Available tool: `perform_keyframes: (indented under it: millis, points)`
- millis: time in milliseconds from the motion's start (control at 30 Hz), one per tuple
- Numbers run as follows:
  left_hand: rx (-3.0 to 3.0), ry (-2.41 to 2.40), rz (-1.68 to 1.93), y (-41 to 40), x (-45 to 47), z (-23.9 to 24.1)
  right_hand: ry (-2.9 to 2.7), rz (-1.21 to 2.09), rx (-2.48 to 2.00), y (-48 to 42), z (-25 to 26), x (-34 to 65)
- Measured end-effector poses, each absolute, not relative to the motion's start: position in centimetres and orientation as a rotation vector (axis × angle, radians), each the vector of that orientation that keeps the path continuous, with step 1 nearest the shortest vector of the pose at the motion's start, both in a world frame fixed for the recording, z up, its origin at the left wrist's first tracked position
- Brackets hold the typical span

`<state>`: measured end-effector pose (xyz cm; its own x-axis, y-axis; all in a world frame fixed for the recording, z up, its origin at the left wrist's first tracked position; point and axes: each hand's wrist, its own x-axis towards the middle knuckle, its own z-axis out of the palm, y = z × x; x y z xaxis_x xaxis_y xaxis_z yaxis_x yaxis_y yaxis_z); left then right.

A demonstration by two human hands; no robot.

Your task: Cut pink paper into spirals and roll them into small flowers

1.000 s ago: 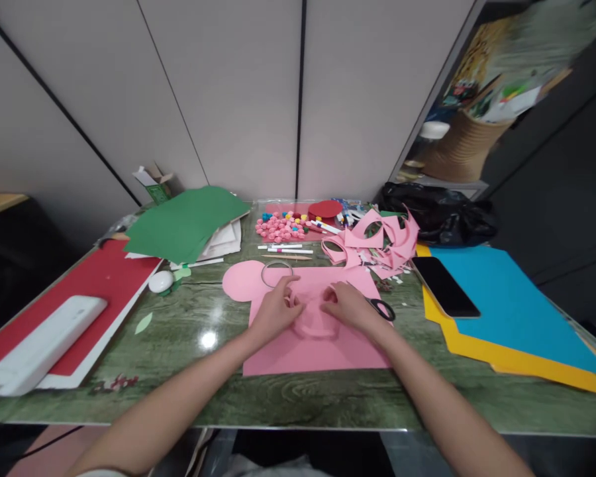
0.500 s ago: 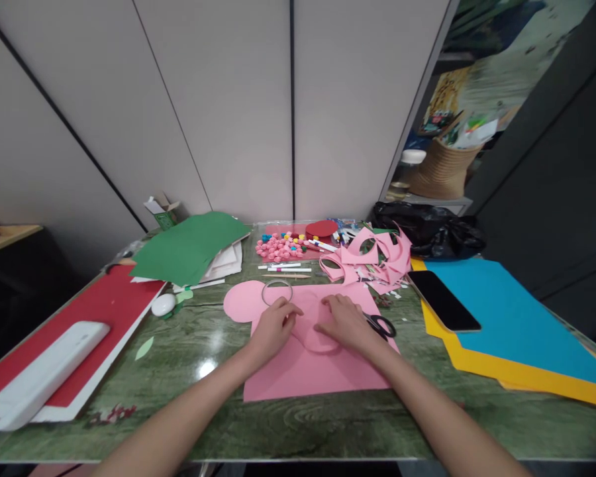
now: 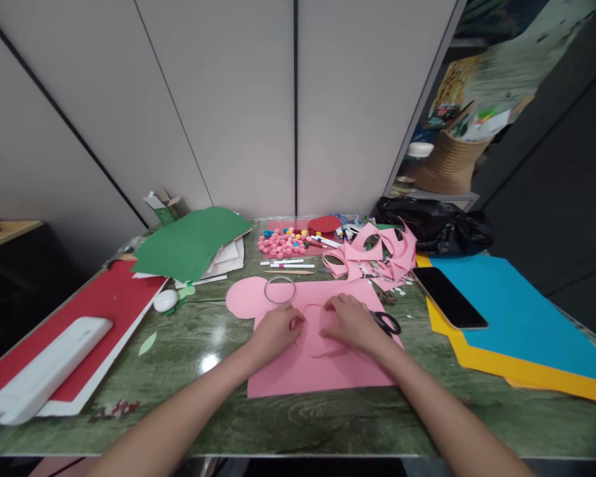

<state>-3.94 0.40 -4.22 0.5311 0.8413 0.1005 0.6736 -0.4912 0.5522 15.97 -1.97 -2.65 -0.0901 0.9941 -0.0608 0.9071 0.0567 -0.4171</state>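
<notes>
Both hands bent over a pink sheet

The left hand (image 3: 278, 331) comes in from the lower left, its wrist low over the pink sheet (image 3: 322, 377). Its fingers are curled, thumb and forefinger rounded toward each other; I cannot tell whether they pinch anything. Between the hands lies a curved piece of pink paper (image 3: 312, 331), on top of the sheet, its outline partly lost against the same colour. The right hand (image 3: 351, 322) reaches in palm down, fingers bent, the thumb apart from them, over the piece's right side.

The table (image 3: 228, 424) has a green, streaked top. From the left it bears a red sheet (image 3: 114, 291) under a long white bar (image 3: 49, 368), then a green sheet (image 3: 191, 242) on white paper. A pink circle (image 3: 246, 297) and a metal ring (image 3: 295, 290) sit at the pink sheet's upper left corner; pens (image 3: 293, 266) and pink balls (image 3: 281, 245) lie behind. Pink scraps (image 3: 377, 255) follow, then scissors (image 3: 388, 322) beside the right hand, a phone (image 3: 449, 298) and a blue sheet (image 3: 501, 298) over a yellow one. Grey panels (image 3: 228, 99) stand behind; at right, a shelf holds a woven basket (image 3: 451, 162).
</notes>
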Motion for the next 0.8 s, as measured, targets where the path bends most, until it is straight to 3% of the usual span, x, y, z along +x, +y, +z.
perform_keyframes:
  millis: [533, 800]
  points:
    - [2.271, 1.197, 0.524, 0.1, -3.5, -3.9, -1.953, 0.751, -1.765, -1.5, -2.9, 16.5]
    - [2.029, 1.175, 0.932, -0.2, -3.3, -3.3, -1.685, 0.831, -1.454, -1.1, -2.3, 16.5]
